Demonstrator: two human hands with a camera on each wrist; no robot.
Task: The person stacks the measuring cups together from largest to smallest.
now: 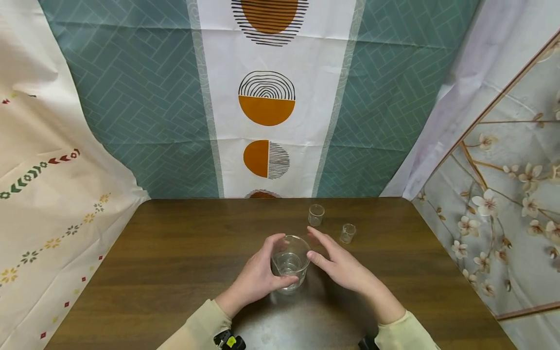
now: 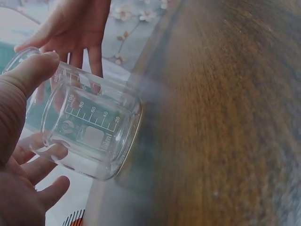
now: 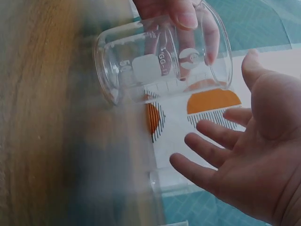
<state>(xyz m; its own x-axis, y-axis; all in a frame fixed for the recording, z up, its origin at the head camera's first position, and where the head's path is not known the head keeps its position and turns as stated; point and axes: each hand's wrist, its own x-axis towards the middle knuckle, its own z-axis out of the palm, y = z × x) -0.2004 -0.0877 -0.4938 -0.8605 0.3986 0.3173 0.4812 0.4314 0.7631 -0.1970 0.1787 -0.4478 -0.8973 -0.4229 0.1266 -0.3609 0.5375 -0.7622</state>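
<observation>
The step in hand looks to be steadying the large beaker (image 1: pixel 292 245) with the smaller beaker (image 2: pixel 89 117) nested inside it, so the glass is best kept level, with a light, even hold low enough on the wall to spare the rim, and any tilt made slowly lest the inner glass slide and knock. The large beaker stands upright at the middle of the wooden table (image 1: pixel 188 253), between the hands; I cannot tell whether its base rests on the wood or hangs just above it. The left hand (image 1: pixel 258 274) grasps it, thumb across the near side and fingers curved about the far left. The right hand (image 1: pixel 339 265) waits just beside the opposite wall, palm turned inward, its fingers released and spread, grasping nothing, the thumb next to the rim. Both forearms reach in from the near edge, slanting toward each other. Bringing the right palm squarely to the wall would probably share the load well, provided its knuckles avoid the two tiny beakers (image 1: pixel 316 215) (image 1: pixel 347 233) behind
</observation>
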